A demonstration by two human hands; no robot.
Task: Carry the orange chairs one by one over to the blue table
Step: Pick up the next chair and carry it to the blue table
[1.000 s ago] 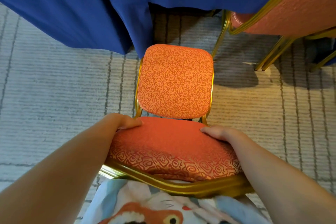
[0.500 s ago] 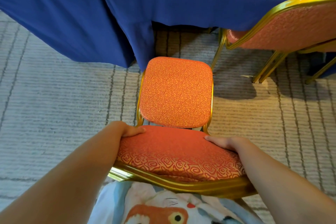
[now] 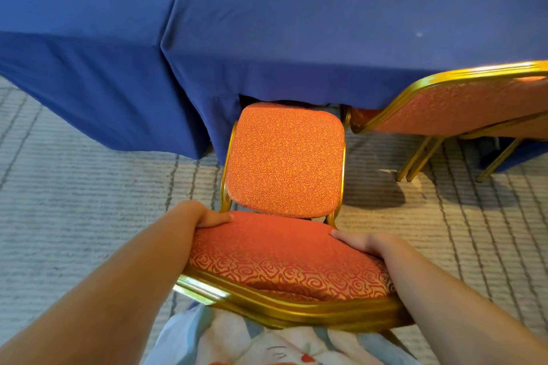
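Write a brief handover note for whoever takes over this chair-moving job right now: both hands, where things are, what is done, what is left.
Left hand grips the backrest of the held chair on its left side; right hand grips the right side, thumbs on the padding.
The held chair faces the blue table, seat front at the cloth's hem; whether its legs touch the carpet cannot be told. A second orange chair stands at the table on the right.
Done: one chair placed, this one at the table.
Left: settle it, let go; further chairs are out of view.
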